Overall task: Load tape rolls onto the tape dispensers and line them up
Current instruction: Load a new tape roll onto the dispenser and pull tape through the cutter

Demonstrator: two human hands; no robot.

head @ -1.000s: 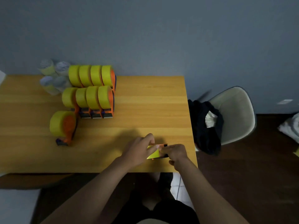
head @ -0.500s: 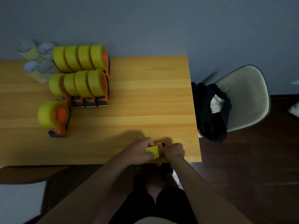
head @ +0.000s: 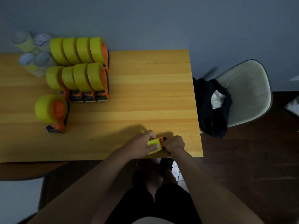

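Note:
At the near right edge of the wooden table I hold an orange tape dispenser carrying a yellow tape roll. My left hand grips the roll, thumb across its face. My right hand grips the dispenser's right side; its fingers are curled and hide most of the body. At the far left, two rows of loaded orange dispensers stand side by side. One more loaded dispenser lies alone in front of them.
Several wrapped spare tape rolls are stacked at the far left corner against the wall. A cream chair with dark clothing on it stands right of the table. My legs are below the table's near edge.
My hands have closed tighter on the roll and dispenser and drawn slightly toward the near table edge. The loose yellow tape flap seen a second ago is no longer sticking out.

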